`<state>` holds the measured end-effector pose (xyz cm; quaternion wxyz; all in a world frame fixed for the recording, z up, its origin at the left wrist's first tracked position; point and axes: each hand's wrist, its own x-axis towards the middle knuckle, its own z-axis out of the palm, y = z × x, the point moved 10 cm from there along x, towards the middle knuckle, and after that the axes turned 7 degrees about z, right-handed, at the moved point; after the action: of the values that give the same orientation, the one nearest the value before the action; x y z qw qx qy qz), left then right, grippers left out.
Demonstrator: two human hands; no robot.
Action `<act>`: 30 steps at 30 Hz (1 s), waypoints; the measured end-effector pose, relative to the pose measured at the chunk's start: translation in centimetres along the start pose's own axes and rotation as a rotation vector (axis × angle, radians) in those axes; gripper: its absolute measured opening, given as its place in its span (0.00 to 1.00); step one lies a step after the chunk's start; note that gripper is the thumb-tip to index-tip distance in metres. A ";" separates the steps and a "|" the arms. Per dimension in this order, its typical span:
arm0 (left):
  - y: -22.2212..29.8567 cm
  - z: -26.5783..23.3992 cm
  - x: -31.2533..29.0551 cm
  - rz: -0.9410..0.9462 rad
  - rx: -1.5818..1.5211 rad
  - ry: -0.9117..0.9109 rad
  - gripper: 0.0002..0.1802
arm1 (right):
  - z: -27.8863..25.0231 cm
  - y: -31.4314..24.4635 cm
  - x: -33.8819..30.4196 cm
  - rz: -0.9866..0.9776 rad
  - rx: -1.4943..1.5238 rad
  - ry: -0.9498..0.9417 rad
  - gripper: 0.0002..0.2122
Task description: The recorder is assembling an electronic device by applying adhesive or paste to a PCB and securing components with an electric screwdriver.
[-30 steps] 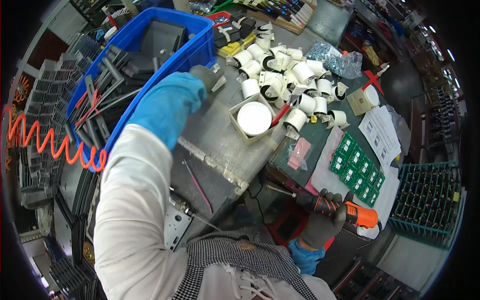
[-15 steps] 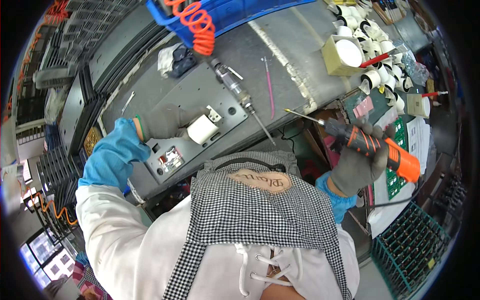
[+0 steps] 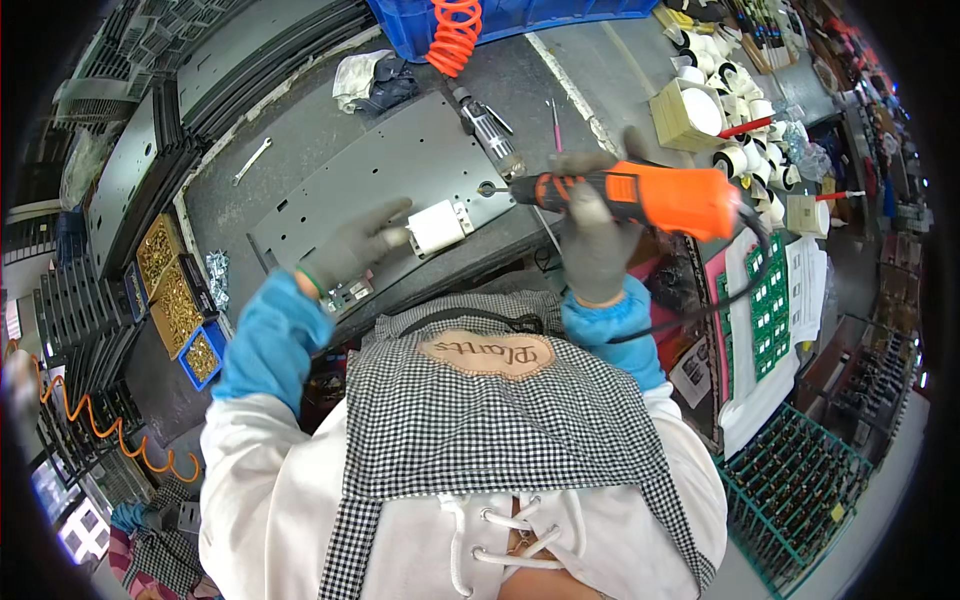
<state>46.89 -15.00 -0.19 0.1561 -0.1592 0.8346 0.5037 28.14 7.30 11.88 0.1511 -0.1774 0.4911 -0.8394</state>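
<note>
My right hand [image 3: 598,225], in a grey glove, grips an orange and black electric screwdriver [image 3: 660,198]. Its bit points left, over the right end of a flat dark-grey metal panel [image 3: 350,172], close to a round hole. On the panel lies a white cylinder [image 3: 437,228] with a metal bracket [image 3: 463,218] at its right end. Gloved in grey as well, my left hand [image 3: 352,248] has its fingers stretched out beside the cylinder's left end; whether they touch it I cannot tell. Below that hand sits a small heap of metal parts [image 3: 350,293].
A pneumatic driver [image 3: 492,138] on a red coiled hose [image 3: 455,35] lies behind the panel. At left are a wrench [image 3: 252,161] and bins of brass-coloured screws [image 3: 180,305]. Right are white cylinders [image 3: 755,110], green circuit boards [image 3: 770,305] and a green crate [image 3: 795,500].
The electric screwdriver has swung left over the panel in my right hand. My left hand has drawn back from the cylinder, which now lies turned on the panel.
</note>
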 end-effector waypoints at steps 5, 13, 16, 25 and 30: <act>-3.1 5.4 0.0 0.081 -0.432 0.361 0.54 | 1.6 4.3 0.2 0.072 -0.010 -0.106 0.37; -3.4 5.2 1.6 -0.017 -0.189 0.511 0.47 | 1.4 5.8 1.4 0.169 -0.062 -0.097 0.37; -3.6 5.1 1.4 -0.028 -0.176 0.545 0.44 | 1.2 6.9 1.7 0.159 -0.096 -0.138 0.37; -2.4 4.8 0.8 -0.072 -0.149 0.561 0.44 | 3.8 7.3 2.3 0.195 -0.198 -0.239 0.38; -4.9 5.2 0.2 -0.051 -0.103 0.640 0.45 | 7.9 8.2 1.7 0.168 -0.478 -0.532 0.41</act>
<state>49.30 -12.54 -6.44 -0.1099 -0.3379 0.8105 0.4657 30.84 -3.36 8.51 0.2961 -0.3788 0.6298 -0.6100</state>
